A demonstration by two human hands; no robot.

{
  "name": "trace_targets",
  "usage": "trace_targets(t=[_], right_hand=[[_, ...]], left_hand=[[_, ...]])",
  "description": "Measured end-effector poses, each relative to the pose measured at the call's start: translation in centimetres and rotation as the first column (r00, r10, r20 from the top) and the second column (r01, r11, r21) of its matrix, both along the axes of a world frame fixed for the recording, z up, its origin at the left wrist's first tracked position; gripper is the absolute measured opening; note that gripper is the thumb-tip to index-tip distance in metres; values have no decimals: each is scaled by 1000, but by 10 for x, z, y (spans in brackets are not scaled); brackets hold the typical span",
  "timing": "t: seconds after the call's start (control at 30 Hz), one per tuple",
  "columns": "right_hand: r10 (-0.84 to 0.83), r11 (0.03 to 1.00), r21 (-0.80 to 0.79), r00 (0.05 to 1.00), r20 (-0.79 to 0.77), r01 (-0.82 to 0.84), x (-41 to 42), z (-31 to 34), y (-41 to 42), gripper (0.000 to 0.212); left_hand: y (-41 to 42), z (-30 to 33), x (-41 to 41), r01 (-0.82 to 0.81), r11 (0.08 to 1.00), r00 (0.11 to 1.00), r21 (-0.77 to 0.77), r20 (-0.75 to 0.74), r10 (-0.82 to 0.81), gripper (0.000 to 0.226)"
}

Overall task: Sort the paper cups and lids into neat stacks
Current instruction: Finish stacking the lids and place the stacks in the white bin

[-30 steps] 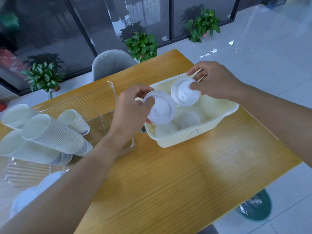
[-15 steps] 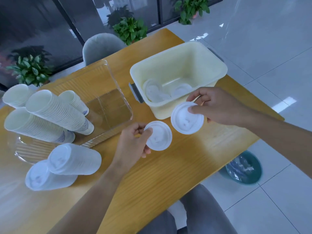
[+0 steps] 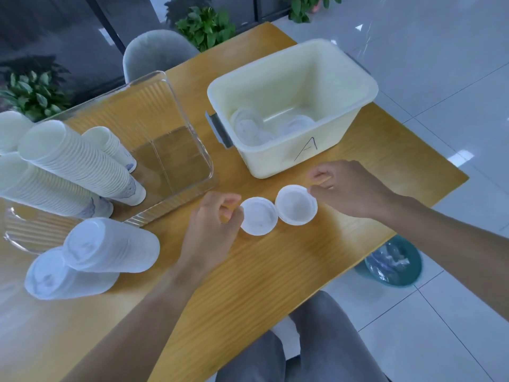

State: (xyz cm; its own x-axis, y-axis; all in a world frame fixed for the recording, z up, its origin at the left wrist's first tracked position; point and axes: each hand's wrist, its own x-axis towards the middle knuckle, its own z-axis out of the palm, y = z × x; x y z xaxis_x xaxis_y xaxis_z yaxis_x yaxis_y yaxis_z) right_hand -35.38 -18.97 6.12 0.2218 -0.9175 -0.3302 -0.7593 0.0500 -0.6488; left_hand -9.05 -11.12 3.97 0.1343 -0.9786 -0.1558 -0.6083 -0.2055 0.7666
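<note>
My left hand [image 3: 212, 224] pinches a white lid [image 3: 259, 216] by its left edge, low over the wooden table [image 3: 275, 271]. My right hand [image 3: 347, 188] pinches a second white lid [image 3: 296, 204] by its right edge; the two lids touch side by side. Behind them stands a cream bin [image 3: 297, 150] marked "A" with several loose lids [image 3: 248, 128] inside. Two stacks of lids [image 3: 110, 246] lie on their sides at the left. Stacks of paper cups [image 3: 71, 164] lie farther left.
A clear plastic bin [image 3: 165, 150] lies tilted between the cups and the cream bin. A grey chair [image 3: 154, 53] and potted plants stand beyond the table. A teal waste bin [image 3: 394, 263] sits on the floor at right. My knees are below the table edge.
Both hands have carried their lids out of the cream bin and down toward the table in front of it. The lids are now side by side and touching.
</note>
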Motion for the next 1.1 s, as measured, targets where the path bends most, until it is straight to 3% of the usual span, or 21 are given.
trace_targets(t=[0.1,0.17,0.3,0.4,0.5,0.6,0.73,0.83,0.9,0.97,1.1], right_hand=[[91,995,-56,992,86,-87,6,33,-6,4],[147,987,-91,980,130,-136,13,54,-12,7],[138,976,-197,969,204,-97,22,78,-39,6],[141,976,-189,975,171,-108,23,78,-70,8],[168,975,-156,984,62,-157,23,73,-103,15],[257,961,-70,958,-124,-267,24,67,-132,30],[415,910,146,842,-345,-388,33,53,-158,59],[519,855,293,727,-449,-429,42,40,-171,84],[579,815,363,647,-497,-451,48,31,-179,101],[616,787,402,568,-545,-468,53,24,-182,105],[625,775,403,498,-601,-487,63,10,-185,100]], left_hand=[[-18,31,-5,55,971,998,-234,-6,-58,19],[-38,51,-8,85,928,996,-362,18,-84,18],[-91,80,-12,204,886,973,-416,190,-135,23],[-133,90,-12,334,908,907,-253,348,-237,29],[-170,90,-14,446,893,755,67,508,-415,48],[-198,85,-19,513,797,569,318,569,-593,72],[-226,66,-26,567,637,337,521,559,-757,98],[-237,50,-33,528,565,270,634,505,-820,83],[-239,43,-40,559,505,174,657,503,-846,71],[-237,40,-47,588,466,96,661,515,-852,65],[-240,26,-52,563,460,120,687,483,-867,81]])
